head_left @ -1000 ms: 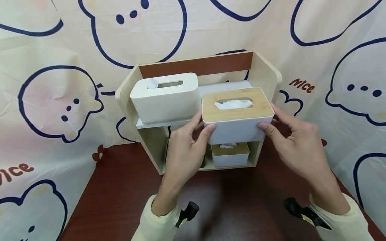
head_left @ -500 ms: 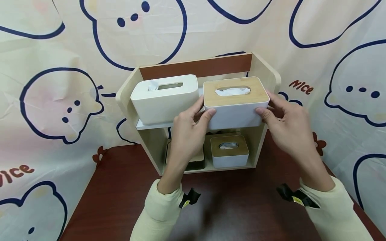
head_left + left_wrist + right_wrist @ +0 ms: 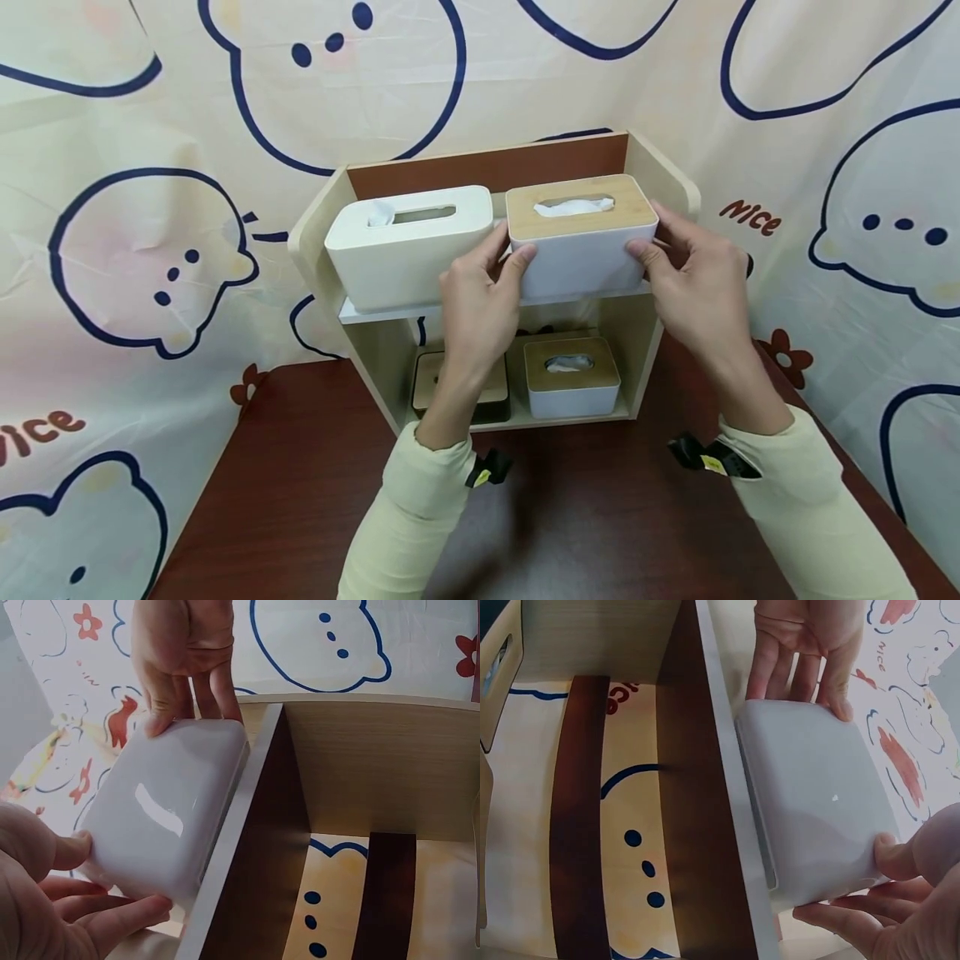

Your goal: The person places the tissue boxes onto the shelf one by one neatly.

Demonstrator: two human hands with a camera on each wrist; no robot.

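Note:
Both hands grip a white tissue box [image 3: 581,262] with a bamboo lid and a tissue showing in its slot. My left hand [image 3: 483,304] has its thumb on the front and fingers at the left side. On the opposite end my right hand [image 3: 697,283] pinches with thumb in front, fingers around the side. The box stands at the upper shelf [image 3: 390,312], its lower front edge right at the shelf's front. Close on its left sits a cream tissue box [image 3: 412,258]. In the left wrist view the held box [image 3: 161,810] lies close along the shelf board [image 3: 240,825].
On the lower level of the wooden rack [image 3: 675,175] stand a smaller white tissue box [image 3: 573,400] with a wooden lid and a black-based box [image 3: 491,408], partly behind my left forearm. A dark red table [image 3: 322,500] carries the rack; a patterned cloth [image 3: 150,333] hangs behind.
Both hands have carried the bamboo-lidded tissue box back and upward in the head view, from in front of the rack to the upper shelf beside the cream box. The lower boxes are uncovered now.

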